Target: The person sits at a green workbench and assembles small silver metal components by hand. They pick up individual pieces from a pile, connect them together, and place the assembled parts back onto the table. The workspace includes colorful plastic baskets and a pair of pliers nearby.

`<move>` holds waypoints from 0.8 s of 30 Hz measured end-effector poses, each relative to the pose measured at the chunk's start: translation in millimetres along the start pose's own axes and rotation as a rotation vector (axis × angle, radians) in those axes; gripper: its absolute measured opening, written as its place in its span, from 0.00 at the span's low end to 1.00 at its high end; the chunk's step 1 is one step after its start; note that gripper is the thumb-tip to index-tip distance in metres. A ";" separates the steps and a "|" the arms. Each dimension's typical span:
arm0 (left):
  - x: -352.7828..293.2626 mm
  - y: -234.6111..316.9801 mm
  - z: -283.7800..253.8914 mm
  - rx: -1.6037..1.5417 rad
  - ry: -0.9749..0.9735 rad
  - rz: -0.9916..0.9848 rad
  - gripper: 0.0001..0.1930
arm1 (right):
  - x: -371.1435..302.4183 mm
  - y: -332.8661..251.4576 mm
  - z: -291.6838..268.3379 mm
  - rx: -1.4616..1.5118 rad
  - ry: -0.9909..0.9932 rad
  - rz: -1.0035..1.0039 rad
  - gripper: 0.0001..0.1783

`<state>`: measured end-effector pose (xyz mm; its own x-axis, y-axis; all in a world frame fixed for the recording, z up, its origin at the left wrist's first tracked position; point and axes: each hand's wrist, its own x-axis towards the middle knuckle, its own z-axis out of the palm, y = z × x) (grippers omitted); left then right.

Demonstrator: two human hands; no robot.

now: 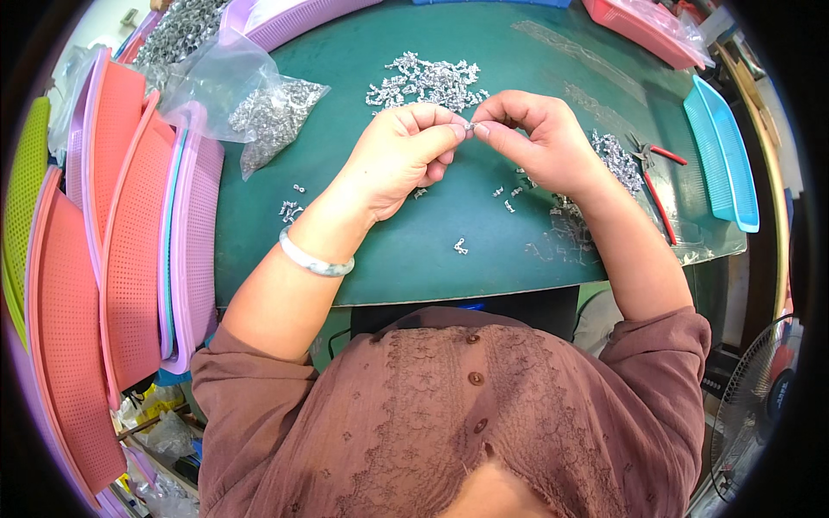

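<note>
Over the green tabletop my left hand [414,147] and my right hand [540,142] meet fingertip to fingertip. Thumb and forefinger of each pinch a tiny silver metal piece [470,127], mostly covered by the fingers. Just beyond my hands spreads a pile of small silver metal parts [432,80]. A second heap of such parts [615,160] lies beside my right wrist, partly behind the forearm. A few loose parts [509,205] are scattered below my hands, and one small piece [461,247] sits nearer the front edge.
Red-handled pliers [658,173] lie right of the right heap, with a turquoise basket [718,155] beyond. A clear bag of metal parts [276,116] rests at the left. Stacked pink and purple baskets [138,250] crowd the left side. A fan [751,406] stands at lower right.
</note>
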<state>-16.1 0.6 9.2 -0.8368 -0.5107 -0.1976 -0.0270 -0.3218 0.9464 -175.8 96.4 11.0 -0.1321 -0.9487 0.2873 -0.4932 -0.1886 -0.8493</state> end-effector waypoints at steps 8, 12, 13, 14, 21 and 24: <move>0.0 -2.1 -3.7 -0.061 -0.025 0.003 0.04 | -0.6 -3.9 0.0 -0.053 0.034 -0.085 0.06; -0.3 -1.4 -3.9 -0.059 -0.014 -0.008 0.03 | -0.1 -2.6 -0.2 -0.070 0.008 -0.101 0.08; -0.3 -1.0 -4.8 -0.052 -0.007 -0.011 0.03 | 0.0 -1.9 0.9 -0.075 0.015 -0.096 0.08; 0.5 0.1 -6.3 -0.078 0.015 -0.006 0.03 | 0.3 -1.1 2.0 -0.080 0.021 -0.091 0.09; 12.3 4.3 -37.9 -0.374 0.037 0.109 0.07 | 2.6 -0.6 17.9 -0.596 -0.160 -0.463 0.13; 11.2 6.5 -37.1 -0.462 0.061 0.095 0.07 | 2.1 -2.4 24.9 -0.566 -0.156 -0.496 0.10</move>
<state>-5.4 -36.7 3.6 -0.7898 -0.5965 -0.1429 0.3058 -0.5848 0.7514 -153.5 88.6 2.6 0.3212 -0.8199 0.4740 -0.8336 -0.4823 -0.2693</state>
